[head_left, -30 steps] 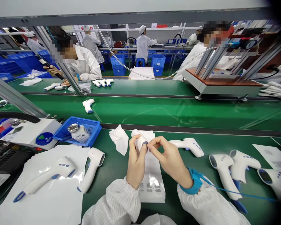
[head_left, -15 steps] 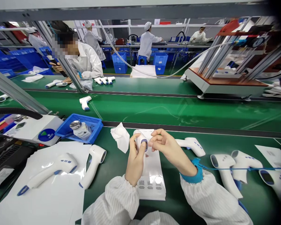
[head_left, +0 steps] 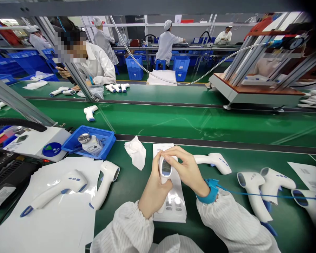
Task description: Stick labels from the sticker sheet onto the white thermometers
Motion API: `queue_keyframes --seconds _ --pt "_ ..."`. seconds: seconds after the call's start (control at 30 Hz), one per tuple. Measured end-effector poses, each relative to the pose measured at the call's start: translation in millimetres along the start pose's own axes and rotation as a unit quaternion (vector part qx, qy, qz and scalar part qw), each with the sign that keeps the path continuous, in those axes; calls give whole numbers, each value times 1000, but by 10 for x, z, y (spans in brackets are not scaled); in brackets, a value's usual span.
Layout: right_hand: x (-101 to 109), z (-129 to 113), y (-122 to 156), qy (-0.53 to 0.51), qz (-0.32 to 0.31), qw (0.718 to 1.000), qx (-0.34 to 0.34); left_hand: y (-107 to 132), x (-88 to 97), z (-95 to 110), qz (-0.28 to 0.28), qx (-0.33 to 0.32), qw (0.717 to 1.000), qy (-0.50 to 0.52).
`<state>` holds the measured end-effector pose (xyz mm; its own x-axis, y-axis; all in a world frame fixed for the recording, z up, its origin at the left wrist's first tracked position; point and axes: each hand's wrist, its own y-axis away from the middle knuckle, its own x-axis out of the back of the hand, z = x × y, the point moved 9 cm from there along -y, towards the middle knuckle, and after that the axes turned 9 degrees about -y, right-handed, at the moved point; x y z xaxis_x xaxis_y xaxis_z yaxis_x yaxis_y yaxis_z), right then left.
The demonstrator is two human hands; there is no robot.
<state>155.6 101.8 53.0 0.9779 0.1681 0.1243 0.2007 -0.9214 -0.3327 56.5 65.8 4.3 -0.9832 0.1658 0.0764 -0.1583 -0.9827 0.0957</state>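
Observation:
My left hand [head_left: 153,189] is wrapped round the handle of a white infrared thermometer [head_left: 165,169], held upright with its grey display facing me. My right hand [head_left: 186,169] curls over the top of the thermometer's head, fingertips pinched at its upper edge. Under both hands lies a white label sheet [head_left: 171,205] on the green bench. A blue wrist strap [head_left: 210,190] with a blue cord sits on my right wrist.
Two thermometers [head_left: 60,188] lie on white paper at left, several more [head_left: 255,189] at right. A blue tray [head_left: 105,138] holds a bottle, with a white wipe [head_left: 136,151] beside it. One thermometer [head_left: 89,112] rides the green conveyor. Workers in white coats sit across it.
The thermometer has been turned so its display faces me, and my right hand has moved from pinching beside its head to covering its top. The thermometer on the conveyor has drifted left.

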Motion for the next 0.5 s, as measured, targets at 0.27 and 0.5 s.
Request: queue_keyframes --seconds 0.27,0.5 --pt "-165 482 274 -82 -29 968 -233 -41 -40 -144 0 31 999 36" --pt "-153 817 179 -27 -126 954 -269 -92 -113 -108 -60 -24 997 -32"
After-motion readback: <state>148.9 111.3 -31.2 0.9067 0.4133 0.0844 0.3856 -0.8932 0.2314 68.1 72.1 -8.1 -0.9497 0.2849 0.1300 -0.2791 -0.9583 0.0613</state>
